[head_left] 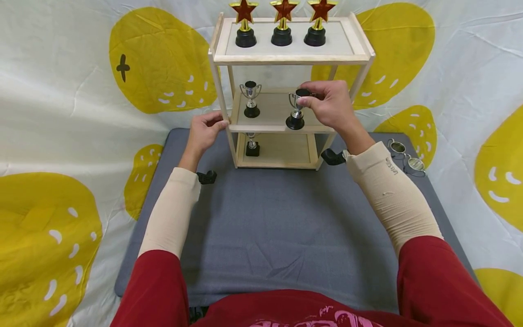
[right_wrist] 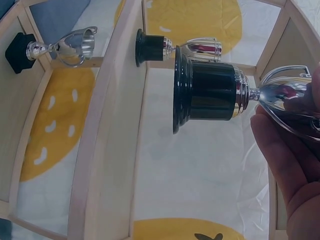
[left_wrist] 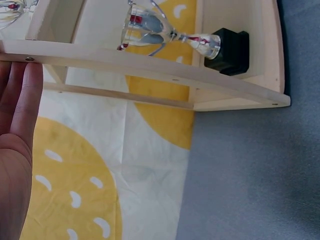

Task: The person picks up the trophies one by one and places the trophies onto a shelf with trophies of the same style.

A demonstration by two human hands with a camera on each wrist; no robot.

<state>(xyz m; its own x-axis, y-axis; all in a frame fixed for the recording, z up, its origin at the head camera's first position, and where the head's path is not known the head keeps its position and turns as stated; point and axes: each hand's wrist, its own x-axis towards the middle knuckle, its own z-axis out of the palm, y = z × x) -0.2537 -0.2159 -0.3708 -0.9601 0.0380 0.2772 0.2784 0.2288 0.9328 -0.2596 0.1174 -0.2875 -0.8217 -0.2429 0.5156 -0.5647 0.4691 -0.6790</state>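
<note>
My right hand (head_left: 331,104) pinches a small silver trophy cup (head_left: 297,111) by its bowl and handle. The cup's round black base hangs over the front right part of the middle shelf, tilted slightly in the head view. My left hand (head_left: 204,131) holds the left upright of a wooden shelf rack (head_left: 282,128), near the middle shelf; in the left wrist view its straight fingers (left_wrist: 25,100) pass behind the side piece. Another silver cup (head_left: 251,97) stands upright at the left of the middle shelf. A third cup (head_left: 253,147) with a square black base stands on the bottom shelf, its top partly hidden.
Three gold trophies with red stars, the left (head_left: 245,27), middle (head_left: 282,27) and right (head_left: 316,27), line the top shelf. A grey cloth-covered table (head_left: 269,218) carries the rack. Round-lensed glasses (head_left: 408,156) lie at its right edge. Patterned fabric (head_left: 94,91) hangs behind.
</note>
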